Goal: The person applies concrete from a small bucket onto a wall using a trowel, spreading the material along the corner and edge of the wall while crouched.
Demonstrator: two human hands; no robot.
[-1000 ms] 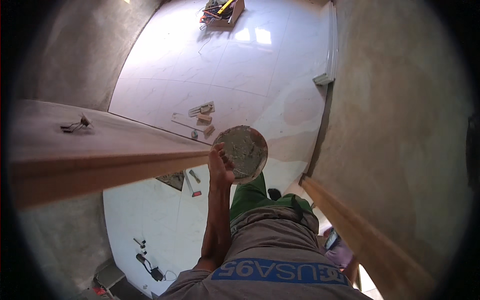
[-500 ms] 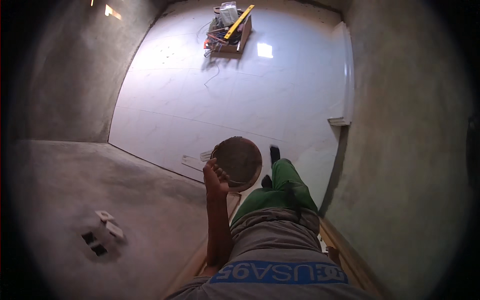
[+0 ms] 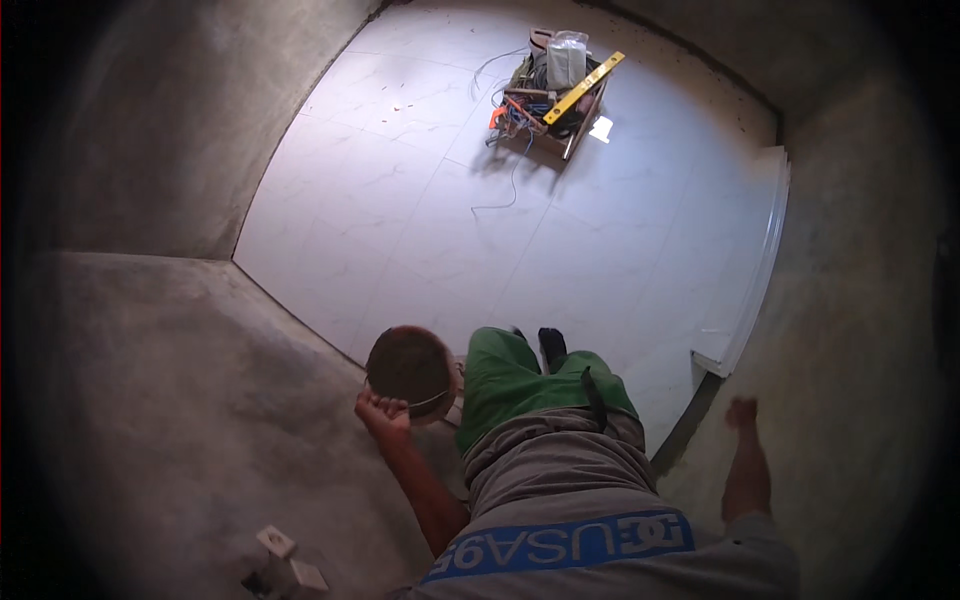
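By its thin wire handle (image 3: 433, 401), my left hand (image 3: 385, 410) carries a brown bucket (image 3: 454, 374). Its fingers are curled closed at the bucket's near rim. Inside the bucket is a dark grey surface; whether it is mortar or just the bottom cannot be made out. My right hand (image 3: 742, 412) hangs out to the side, close to the grey wall on the right. It is small and blurred, so its finger position is unclear, and no object shows in it.
On the pale tiled floor (image 3: 400, 240) ahead stands an open box of tools (image 3: 540, 148), with a yellow spirit level (image 3: 585, 88) across it and a cable trailing out. Long white strips (image 3: 770, 235) lie along the right wall. Socket boxes (image 3: 278, 541) show on the left wall.
The bucket has swung left with my left hand. My right arm has come out to the right from beside my body. The toolbox appears further right and slightly lower as my view turns.
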